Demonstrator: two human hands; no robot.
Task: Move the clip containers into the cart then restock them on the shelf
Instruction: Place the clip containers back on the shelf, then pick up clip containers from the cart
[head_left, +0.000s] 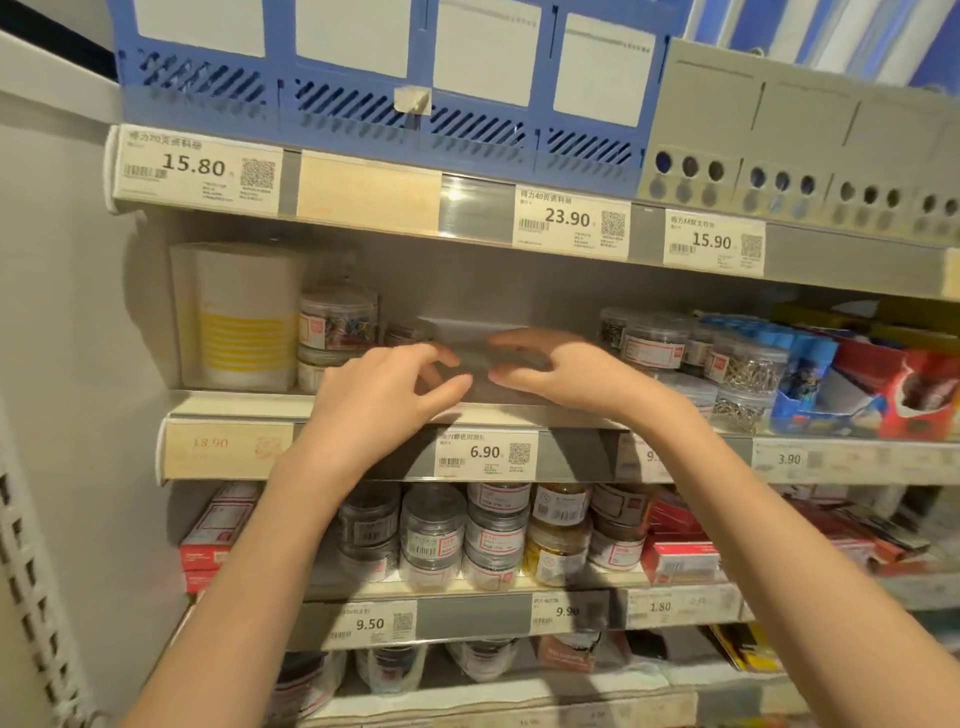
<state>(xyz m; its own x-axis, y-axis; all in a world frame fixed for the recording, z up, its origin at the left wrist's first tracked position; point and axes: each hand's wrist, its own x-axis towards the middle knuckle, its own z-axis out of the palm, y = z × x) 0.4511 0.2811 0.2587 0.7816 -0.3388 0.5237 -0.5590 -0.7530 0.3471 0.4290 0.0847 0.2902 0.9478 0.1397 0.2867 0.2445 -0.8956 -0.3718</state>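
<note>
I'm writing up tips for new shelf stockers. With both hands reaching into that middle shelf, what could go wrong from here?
1. The left hand is close to the stacked tubs of coloured clips; a nudge could topple them.
2. The right hand works beside the stacked tubs of metal clips, which a swinging forearm might knock off the edge.
3. The clear box between the fingers is blurred, so the hold cannot be confirmed; it may slip.

Top rail price tags (197, 171): 15.80; 23.90; 15.90; middle rail: 6.90 (485, 453); 3.90; lower rail: 9.50; 9.90; 1.80
</note>
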